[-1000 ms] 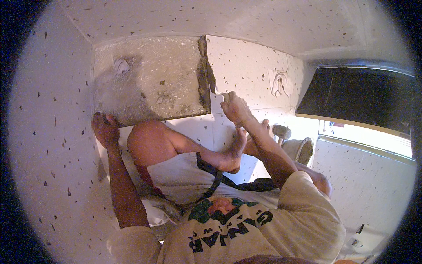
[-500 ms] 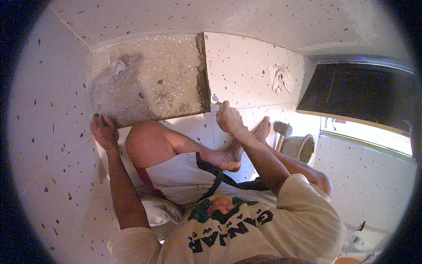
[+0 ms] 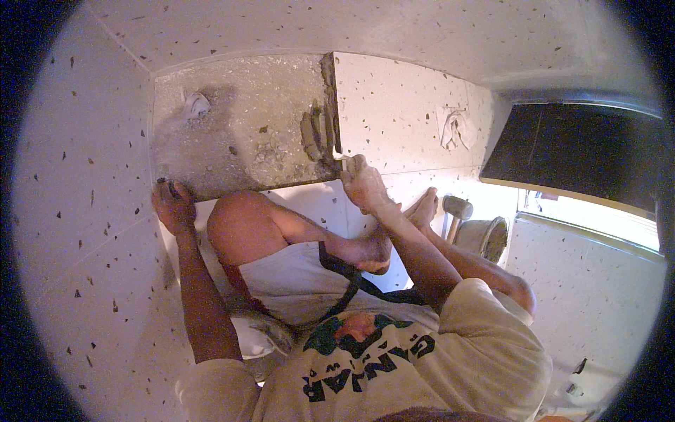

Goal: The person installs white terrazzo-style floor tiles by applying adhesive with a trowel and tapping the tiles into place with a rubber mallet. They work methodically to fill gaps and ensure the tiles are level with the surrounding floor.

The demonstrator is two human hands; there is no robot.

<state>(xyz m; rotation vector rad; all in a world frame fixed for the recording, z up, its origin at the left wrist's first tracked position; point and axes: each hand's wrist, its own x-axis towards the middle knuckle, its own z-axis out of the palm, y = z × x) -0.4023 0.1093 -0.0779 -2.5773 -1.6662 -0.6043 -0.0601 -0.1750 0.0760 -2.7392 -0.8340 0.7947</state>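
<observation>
My right hand grips a small trowel, its pale blade at the left edge of a speckled white floor tile. Left of that edge lies a bed of grey-brown mortar, rough and sandy. A darker, freshly disturbed strip of mortar runs along the tile's edge. My left hand rests by the left wall at the bed's near corner. Its fingers are curled, with something small and dark at the fingertips that I cannot make out.
A crumpled pale scrap lies on the mortar, and another pale piece on the tile. Right of my feet are a mallet and a bucket. A dark panel stands at the right; speckled walls enclose the space.
The trowel blade has shifted left from the tile's corner to the mortar side of its edge. Dark loosened mortar now shows along that edge. My left hand stays by the wall.
</observation>
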